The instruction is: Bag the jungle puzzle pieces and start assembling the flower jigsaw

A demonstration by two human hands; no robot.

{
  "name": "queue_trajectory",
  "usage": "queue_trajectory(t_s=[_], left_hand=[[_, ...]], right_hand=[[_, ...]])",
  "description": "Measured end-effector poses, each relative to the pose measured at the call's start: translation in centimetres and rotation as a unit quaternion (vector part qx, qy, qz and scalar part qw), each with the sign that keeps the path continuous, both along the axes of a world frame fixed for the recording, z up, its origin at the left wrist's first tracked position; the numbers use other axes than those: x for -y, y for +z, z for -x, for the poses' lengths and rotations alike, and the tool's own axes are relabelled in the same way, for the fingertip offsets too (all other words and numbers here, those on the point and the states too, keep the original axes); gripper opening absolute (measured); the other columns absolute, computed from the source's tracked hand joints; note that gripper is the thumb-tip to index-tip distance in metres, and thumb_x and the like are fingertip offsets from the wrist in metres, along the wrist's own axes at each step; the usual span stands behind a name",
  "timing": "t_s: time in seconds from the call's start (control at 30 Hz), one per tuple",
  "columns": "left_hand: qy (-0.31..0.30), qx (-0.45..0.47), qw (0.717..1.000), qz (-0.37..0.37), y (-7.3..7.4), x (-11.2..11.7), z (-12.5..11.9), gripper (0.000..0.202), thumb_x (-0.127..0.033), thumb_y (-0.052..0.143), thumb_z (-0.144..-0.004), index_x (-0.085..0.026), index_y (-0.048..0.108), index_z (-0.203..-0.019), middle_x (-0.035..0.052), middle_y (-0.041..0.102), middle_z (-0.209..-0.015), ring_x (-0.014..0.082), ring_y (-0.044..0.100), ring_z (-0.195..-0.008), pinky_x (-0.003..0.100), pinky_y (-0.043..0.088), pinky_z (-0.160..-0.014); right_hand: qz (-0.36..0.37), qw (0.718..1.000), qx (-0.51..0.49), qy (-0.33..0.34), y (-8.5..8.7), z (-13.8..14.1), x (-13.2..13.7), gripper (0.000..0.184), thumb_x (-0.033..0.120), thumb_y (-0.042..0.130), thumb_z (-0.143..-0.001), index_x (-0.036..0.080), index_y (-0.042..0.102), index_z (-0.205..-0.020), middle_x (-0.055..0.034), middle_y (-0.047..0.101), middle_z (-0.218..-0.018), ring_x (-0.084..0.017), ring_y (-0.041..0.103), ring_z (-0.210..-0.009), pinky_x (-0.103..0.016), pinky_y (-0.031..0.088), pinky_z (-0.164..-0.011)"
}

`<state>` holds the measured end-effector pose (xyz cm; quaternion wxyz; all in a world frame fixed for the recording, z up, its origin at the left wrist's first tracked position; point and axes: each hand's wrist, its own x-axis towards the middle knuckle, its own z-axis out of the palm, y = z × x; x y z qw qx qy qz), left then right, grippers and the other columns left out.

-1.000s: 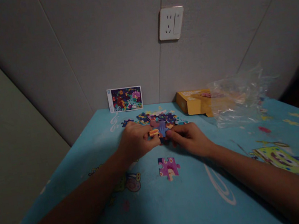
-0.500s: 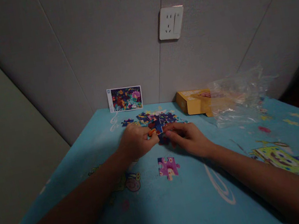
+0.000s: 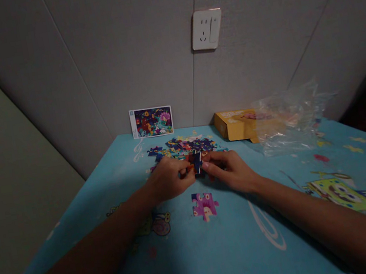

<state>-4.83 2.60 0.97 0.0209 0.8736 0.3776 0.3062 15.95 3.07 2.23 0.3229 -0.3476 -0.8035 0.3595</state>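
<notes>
Between my two hands, just in front of the pile, a dark blue and reddish puzzle piece (image 3: pixel 198 163) is held tilted, with a pale cut edge showing. My left hand (image 3: pixel 170 178) pinches it from the left; a bit of orange shows by the thumb. From the other side my right hand (image 3: pixel 229 170) grips with thumb and fingers at its right edge. Whether this is one piece or two overlapping ones, I cannot tell. A purple puzzle piece with eyes (image 3: pixel 204 206) lies flat on the table, nearer me. Behind the hands lies a heap of loose puzzle pieces (image 3: pixel 201 144), partly covered by them.
A picture card (image 3: pixel 151 122) leans against the wall at the back. To the right are a yellow box (image 3: pixel 235 126) and a crumpled clear plastic bag (image 3: pixel 286 126). All rest on a blue cartoon-print table (image 3: pixel 237 249). A wall socket (image 3: pixel 207 29) is above.
The held puzzle piece has turned, so its blue face appears narrower and more upright. My left hand has shifted slightly; the purple piece stays on the table.
</notes>
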Motion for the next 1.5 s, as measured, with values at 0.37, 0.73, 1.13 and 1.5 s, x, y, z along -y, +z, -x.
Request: queue_trajectory(t_s=[0.37, 0.73, 1.13, 1.5], left_hand=[[0.050, 0.009, 0.998, 0.023, 0.0, -0.3, 0.2, 0.025, -0.030, 0.054, -0.084, -0.018, 0.049, -0.062, -0.0044, 0.050, -0.055, 0.0100, 0.047, -0.052, 0.026, 0.034, -0.062], [0.394, -0.037, 0.909, 0.128, 1.1, -1.9, 2.2, 0.039, -0.050, 0.041, -0.090, -0.022, 0.067, -0.084, 0.0040, 0.069, -0.073, 0.0229, 0.063, -0.075, 0.030, 0.032, -0.066], [0.393, -0.012, 0.910, 0.136, 0.7, -2.2, 2.4, 0.045, -0.056, 0.039, -0.088, -0.020, 0.059, -0.069, 0.0047, 0.066, -0.066, 0.0257, 0.062, -0.073, 0.036, 0.034, -0.075], [0.392, 0.019, 0.910, 0.135, 0.7, -2.1, 2.3, 0.038, -0.051, 0.045, -0.087, -0.020, 0.060, -0.068, 0.0024, 0.067, -0.066, 0.0228, 0.062, -0.073, 0.032, 0.033, -0.073]], right_hand=[[-0.009, 0.999, 0.012, -0.046, -0.5, -0.1, -0.5, 0.038, 0.044, 0.046, -0.092, 0.016, 0.058, -0.068, 0.0003, 0.057, -0.055, -0.010, 0.046, -0.048, -0.023, 0.032, -0.047], [-0.114, 0.970, 0.150, -0.151, -0.6, -1.2, -2.1, 0.016, 0.027, 0.059, -0.083, 0.016, 0.069, -0.090, -0.0069, 0.069, -0.080, -0.018, 0.060, -0.069, -0.029, 0.041, -0.062], [-0.171, 0.962, 0.187, -0.100, -0.9, -1.1, -2.1, 0.029, 0.032, 0.064, -0.083, 0.015, 0.068, -0.106, -0.0106, 0.063, -0.091, -0.022, 0.057, -0.083, -0.035, 0.044, -0.074], [-0.200, 0.951, 0.229, -0.061, -1.1, -1.0, -2.0, 0.050, 0.045, 0.068, -0.081, 0.015, 0.064, -0.121, -0.0118, 0.056, -0.099, -0.026, 0.055, -0.093, -0.039, 0.047, -0.082]])
